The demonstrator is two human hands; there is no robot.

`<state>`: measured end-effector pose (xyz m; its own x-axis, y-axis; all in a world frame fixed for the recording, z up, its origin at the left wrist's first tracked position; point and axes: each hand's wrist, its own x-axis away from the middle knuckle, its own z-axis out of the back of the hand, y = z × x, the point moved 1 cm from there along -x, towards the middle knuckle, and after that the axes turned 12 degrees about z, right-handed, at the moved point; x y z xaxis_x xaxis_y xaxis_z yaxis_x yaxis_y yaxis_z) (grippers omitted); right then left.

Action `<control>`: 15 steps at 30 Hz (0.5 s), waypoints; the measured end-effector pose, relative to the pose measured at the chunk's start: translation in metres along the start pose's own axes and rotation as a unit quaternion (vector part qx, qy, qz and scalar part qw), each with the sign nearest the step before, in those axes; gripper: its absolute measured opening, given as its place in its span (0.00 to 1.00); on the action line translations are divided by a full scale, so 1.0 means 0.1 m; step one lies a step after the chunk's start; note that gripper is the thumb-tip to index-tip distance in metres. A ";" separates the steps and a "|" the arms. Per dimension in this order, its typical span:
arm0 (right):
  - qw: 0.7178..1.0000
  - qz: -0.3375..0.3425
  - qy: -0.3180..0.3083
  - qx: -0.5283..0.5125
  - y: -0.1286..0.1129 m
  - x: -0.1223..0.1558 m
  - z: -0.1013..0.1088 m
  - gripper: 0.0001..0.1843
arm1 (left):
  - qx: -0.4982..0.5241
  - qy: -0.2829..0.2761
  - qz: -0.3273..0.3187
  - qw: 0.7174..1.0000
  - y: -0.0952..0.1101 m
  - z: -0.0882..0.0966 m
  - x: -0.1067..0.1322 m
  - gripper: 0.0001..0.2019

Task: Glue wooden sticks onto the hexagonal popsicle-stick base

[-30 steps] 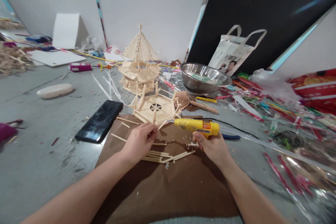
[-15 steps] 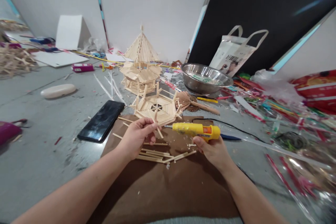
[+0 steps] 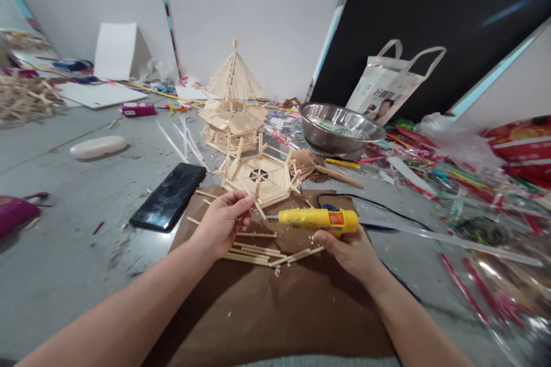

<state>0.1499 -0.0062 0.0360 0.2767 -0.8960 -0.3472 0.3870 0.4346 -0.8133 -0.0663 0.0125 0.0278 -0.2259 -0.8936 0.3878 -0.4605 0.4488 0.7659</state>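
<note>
My left hand (image 3: 232, 218) pinches a short thin wooden stick (image 3: 260, 207) between thumb and fingers. Closed around the handle of a yellow hot glue gun (image 3: 316, 219) is my right hand (image 3: 346, 246). The gun's metal nozzle points left, close to the lower end of the stick; whether they touch I cannot tell. Just beyond my hands lies a hexagonal frame of wooden sticks (image 3: 273, 183) with short posts standing up from it. Several loose sticks (image 3: 253, 253) lie on the brown sheet (image 3: 275, 315) below my left hand.
Behind the frame stands a stick-built pavilion with a pointed roof (image 3: 235, 77). A black phone (image 3: 169, 198) lies left, a white oval case (image 3: 98, 147) farther left. A metal bowl (image 3: 340, 146) stands back right, beside a tote bag (image 3: 383, 92). Plastic scraps (image 3: 456, 183) litter the right side.
The glue gun has moved slightly left and down, its nozzle now near the stick's lower end. My left hand has barely moved and still pinches the stick.
</note>
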 end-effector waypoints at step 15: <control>1.000 -0.002 0.015 -0.002 -0.06 -0.01 0.00 0.12 | 0.001 0.000 -0.009 1.000 0.00 0.00 0.00 0.09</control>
<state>0.1473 -0.0075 0.0411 0.2488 -0.9002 -0.3575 0.3851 0.4306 -0.8163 -0.0663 0.0126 0.0283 -0.2180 -0.9017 0.3733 -0.4669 0.4323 0.7715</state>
